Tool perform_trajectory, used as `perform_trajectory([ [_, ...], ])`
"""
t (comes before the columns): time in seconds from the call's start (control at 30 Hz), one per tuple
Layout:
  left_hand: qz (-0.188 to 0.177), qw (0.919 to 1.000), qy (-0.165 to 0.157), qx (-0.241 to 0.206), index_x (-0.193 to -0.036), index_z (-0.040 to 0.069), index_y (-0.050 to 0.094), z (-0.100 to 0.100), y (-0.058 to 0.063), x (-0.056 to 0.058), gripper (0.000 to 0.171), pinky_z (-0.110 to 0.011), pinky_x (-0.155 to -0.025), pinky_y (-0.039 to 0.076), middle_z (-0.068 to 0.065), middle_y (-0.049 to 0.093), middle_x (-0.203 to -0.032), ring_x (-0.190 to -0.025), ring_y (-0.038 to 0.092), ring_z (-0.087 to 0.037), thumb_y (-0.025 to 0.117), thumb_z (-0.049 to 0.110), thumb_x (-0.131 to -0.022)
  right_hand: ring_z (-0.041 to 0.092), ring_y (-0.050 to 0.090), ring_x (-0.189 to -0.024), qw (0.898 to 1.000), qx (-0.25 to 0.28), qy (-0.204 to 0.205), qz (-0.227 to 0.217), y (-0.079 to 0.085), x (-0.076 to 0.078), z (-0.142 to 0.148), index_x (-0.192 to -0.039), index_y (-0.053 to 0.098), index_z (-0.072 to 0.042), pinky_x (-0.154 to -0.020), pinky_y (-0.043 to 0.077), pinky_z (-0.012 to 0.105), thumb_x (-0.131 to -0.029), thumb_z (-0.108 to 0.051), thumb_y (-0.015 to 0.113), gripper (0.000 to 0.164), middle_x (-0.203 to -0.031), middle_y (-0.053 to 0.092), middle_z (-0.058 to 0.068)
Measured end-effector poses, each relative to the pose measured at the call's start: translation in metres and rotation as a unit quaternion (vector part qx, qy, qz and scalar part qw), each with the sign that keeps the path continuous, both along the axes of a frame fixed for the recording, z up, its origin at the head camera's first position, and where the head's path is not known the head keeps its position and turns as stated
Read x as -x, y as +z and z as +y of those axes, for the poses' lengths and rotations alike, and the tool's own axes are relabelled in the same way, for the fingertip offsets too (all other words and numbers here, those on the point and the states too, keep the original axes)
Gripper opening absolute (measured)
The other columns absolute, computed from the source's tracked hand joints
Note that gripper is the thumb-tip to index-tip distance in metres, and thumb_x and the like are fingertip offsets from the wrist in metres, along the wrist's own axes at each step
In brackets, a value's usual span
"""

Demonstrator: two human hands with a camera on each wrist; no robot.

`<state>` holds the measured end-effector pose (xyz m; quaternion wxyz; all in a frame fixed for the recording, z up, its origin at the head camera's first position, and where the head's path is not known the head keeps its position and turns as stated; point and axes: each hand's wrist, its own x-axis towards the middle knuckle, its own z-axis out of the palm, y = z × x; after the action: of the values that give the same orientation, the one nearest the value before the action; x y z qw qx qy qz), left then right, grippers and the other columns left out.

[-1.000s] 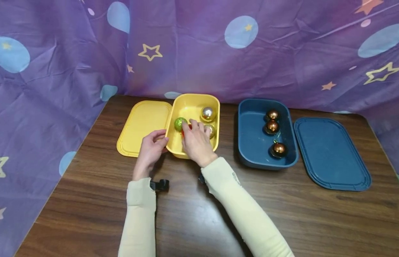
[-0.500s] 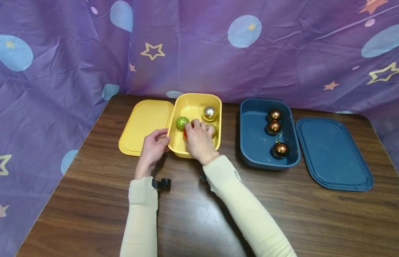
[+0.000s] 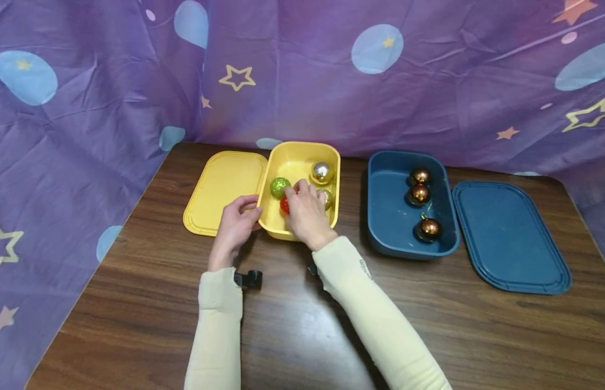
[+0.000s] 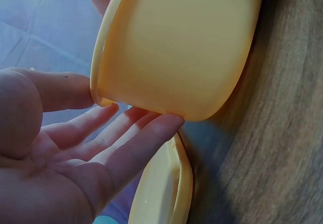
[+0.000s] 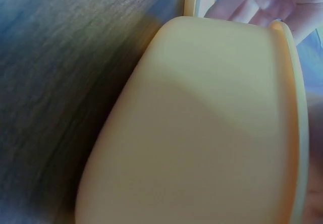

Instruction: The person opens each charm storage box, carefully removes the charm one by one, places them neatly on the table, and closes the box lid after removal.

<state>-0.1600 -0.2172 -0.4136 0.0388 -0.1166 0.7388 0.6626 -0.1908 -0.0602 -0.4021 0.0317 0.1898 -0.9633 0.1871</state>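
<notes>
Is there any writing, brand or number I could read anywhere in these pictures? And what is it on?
Nothing can be read for certain.
Right sleeve: small dark lettering near the wrist, too small and blurred to read.
Yellow box, yellow lid, blue box, blue lid: no writing visible.
Purple cloth: printed stars, no words or numbers visible.

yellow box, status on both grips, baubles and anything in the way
Left grip holds yellow box at left. Right grip inside, hold unclear. Red bauble partly hidden by right grip. Green bauble, glittery gold bauble close by.
</notes>
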Motion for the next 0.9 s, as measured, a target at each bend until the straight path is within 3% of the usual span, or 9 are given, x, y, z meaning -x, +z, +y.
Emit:
perform_trajectory([
  [0.33,-0.003,1.0000,0.001,0.009,-0.135,-0.003,0.049,0.001,0.001,0.000,0.039,-0.020,-0.069,0.055,-0.026,0.057,-0.128,-0.105,0.061,-0.037,0.052,0.004,-0.096,0.031,0.045,-0.111,0.998,0.062,-0.019,-0.004,-0.003,-0.001,0.007,-0.129,0.057,-0.006,-0.094,0.038,0.045,-0.080,-0.019,0.075,0.053,-0.119,0.048,0.014],
  [0.9,-0.001,1.0000,0.005,0.009,-0.135,-0.002,0.050,0.001,0.000,0.000,0.039,-0.018,-0.066,0.054,-0.025,0.057,-0.127,-0.103,0.060,-0.034,0.053,0.004,-0.096,0.030,0.051,-0.110,0.984,0.166,0.004,0.068,-0.008,-0.019,0.021,-0.116,0.058,-0.005,-0.099,0.041,0.046,-0.071,-0.008,0.077,0.049,-0.117,0.050,0.013],
])
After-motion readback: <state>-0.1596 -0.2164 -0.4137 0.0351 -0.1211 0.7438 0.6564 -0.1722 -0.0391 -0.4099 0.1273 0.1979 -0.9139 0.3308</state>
